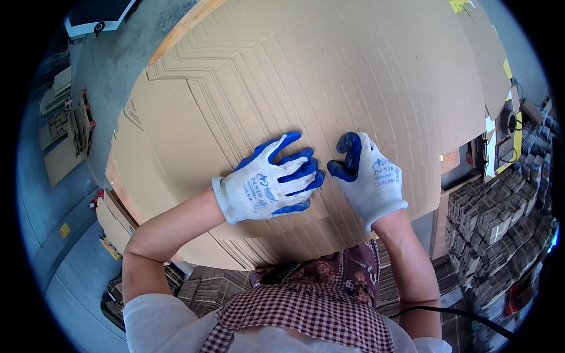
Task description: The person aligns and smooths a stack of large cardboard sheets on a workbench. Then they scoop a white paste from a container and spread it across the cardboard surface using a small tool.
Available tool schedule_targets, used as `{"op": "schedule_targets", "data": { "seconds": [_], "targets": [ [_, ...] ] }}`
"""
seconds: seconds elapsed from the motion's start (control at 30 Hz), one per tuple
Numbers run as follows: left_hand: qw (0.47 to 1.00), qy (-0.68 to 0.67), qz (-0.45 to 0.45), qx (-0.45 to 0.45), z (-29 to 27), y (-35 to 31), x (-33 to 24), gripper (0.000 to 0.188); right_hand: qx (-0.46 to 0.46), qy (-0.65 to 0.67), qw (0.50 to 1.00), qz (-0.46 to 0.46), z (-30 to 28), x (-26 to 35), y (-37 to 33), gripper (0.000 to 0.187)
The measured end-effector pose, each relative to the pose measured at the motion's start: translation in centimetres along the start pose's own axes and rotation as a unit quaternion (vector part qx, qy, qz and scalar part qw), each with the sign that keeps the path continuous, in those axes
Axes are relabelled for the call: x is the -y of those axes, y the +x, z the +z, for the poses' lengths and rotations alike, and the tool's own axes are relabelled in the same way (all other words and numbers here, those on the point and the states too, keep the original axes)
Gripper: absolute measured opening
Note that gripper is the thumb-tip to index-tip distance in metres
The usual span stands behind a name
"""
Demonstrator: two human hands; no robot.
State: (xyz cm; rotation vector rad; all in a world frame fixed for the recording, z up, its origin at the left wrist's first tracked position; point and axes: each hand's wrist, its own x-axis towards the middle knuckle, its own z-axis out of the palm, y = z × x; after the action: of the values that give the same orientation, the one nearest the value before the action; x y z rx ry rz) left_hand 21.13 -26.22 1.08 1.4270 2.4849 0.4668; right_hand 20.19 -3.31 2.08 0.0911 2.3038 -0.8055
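A layered stack of large brown cardboard sheets [376,106] lies before me, with many crease lines and stepped edges showing. My left hand [273,173], in a white glove with blue-coated fingers, rests on the cardboard left of centre. Its fingers are spread and hold nothing. Close beside it on the right, my right hand [368,170] wears a matching glove. Its fingers curl toward the thumb in a C shape, and bare cardboard shows through the gap between them. Nothing is visible in that hand, though its palm is partly hidden.
Bundled stacks of flat cardboard [494,206] stand at the lower right, beside the sheets. A dark cable [465,313] crosses near my right forearm. Cardboard scraps [67,138] lie at the far left. A wooden edge [182,29] borders the sheets at the upper left.
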Motion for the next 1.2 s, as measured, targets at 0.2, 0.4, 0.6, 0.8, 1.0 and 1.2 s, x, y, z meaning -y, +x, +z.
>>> {"op": "schedule_targets", "data": {
  "seconds": [0.2, 0.4, 0.6, 0.8, 1.0, 1.2],
  "targets": [
    [1.0, 0.001, -0.005, 0.003, -0.3, -0.2, -0.4, 0.039, 0.0, 0.014, 1.0, -0.012, 0.3, -0.7, 0.0, 0.033],
    [1.0, -0.012, -0.009, -0.027, 0.2, -0.9, 0.0, 0.038, -0.006, 0.005, 0.999, -0.042, 0.5, -1.1, 0.1, 0.033],
    [0.999, -0.011, -0.005, -0.053, 0.2, -0.9, -0.3, 0.038, -0.049, -0.071, 0.994, -0.06, 2.1, -0.2, -1.5, 0.039],
    [1.0, 0.01, 0.0, -0.009, -0.2, -0.7, -0.5, 0.041, -0.065, -0.023, 0.997, -0.041, 2.5, -0.5, -1.7, 0.041],
    [1.0, -0.017, -0.01, -0.003, 0.0, -1.3, -0.7, 0.044, -0.087, 0.014, 0.996, -0.016, 2.6, -0.3, -1.7, 0.038],
    [1.0, -0.001, 0.02, -0.005, 0.2, -1.7, -0.3, 0.046, -0.092, 0.006, 0.996, 0.012, 2.7, -0.1, -1.7, 0.04]
  ]
}}
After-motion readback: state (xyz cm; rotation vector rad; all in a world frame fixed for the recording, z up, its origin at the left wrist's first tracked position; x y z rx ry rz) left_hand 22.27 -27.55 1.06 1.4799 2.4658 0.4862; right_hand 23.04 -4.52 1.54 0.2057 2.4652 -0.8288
